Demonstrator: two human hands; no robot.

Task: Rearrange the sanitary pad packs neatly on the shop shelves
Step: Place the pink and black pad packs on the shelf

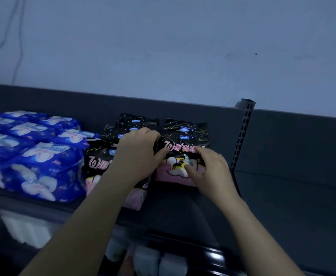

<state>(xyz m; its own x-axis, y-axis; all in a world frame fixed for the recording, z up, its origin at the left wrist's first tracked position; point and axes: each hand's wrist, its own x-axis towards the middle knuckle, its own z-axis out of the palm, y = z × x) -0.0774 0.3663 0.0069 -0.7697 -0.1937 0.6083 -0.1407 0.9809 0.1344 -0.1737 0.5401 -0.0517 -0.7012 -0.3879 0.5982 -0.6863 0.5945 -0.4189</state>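
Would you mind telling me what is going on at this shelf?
A person is straightening packs on the shelf. The left hand grips the left edge of the right black pack, thumb on its front, while the right hand rests its fingers against that front. More black packs stand just left of it, and blue packs are piled further left.

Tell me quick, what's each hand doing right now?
Left hand: grips the left edge of the right-hand black pad pack.
Right hand: open, touching that pack's front.
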